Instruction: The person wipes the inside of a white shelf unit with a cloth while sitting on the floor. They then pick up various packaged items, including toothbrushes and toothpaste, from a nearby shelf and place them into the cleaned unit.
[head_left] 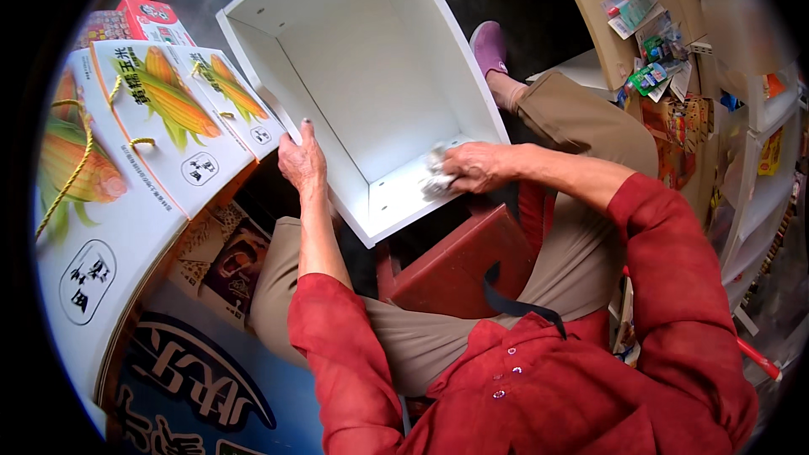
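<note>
The white box (371,93) looks like painted wood, smooth and matt, with small screw holes in its boards. Inside its near end, the right hand (476,166) presses a crumpled pale cloth (436,179) that looks soft and wrinkly. Left of the white box, the corn cartons (160,143) are shiny printed cardboard with yellow rope handles. Below the white box, the red stool (459,265) looks like hard, smooth plastic. The red shirt (539,379) is soft woven cloth with small shiny buttons.

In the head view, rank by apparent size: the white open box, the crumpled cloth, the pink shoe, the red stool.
1. white open box
2. red stool
3. pink shoe
4. crumpled cloth, partly hidden under the right hand

Shoe and cloth look close; the shoe lies farther off.
</note>
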Demonstrator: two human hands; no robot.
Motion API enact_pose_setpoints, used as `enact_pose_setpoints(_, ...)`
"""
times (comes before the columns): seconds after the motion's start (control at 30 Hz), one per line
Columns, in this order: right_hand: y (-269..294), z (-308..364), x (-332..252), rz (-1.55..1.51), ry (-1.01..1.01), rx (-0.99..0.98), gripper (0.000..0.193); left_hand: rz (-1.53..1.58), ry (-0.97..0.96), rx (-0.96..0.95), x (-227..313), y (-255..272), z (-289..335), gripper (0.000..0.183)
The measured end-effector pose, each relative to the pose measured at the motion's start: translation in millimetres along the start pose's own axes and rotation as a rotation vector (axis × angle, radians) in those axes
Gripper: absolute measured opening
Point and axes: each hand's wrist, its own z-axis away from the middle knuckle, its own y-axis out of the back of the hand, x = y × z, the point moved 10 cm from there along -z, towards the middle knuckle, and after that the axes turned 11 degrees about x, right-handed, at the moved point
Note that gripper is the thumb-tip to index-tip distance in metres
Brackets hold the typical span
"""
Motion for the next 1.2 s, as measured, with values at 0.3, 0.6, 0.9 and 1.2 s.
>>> enact_pose_setpoints(0.3, -54.9, -51.0, -78.8, -0.289, 0.238, 0.087, 0.019, -0.044, -0.237, 0.213, 22.3, 14.7, 7.0, 0.031)
enact_pose_setpoints(0.6, -38.5, -52.2, 40.9, 0.345, -0.328, -0.334, 0.024, -0.079, -0.127, 0.052, 18.2, 4.5, 5.5, 0.038)
enact_pose_setpoints(0.9, 58.9, -156.2, 116.4, -0.081, -0.719, 0.574, 0.037, 0.042, -0.091, 0.019, 19.0, 4.3, 5.7, 0.039)
enact_pose_setpoints(1.2, 178.8, -188.2, 187.0, -0.164, -0.791, 1.388, 0.037, 0.133, -0.022, -0.019, 17.5, -0.1, 4.5, 0.034)
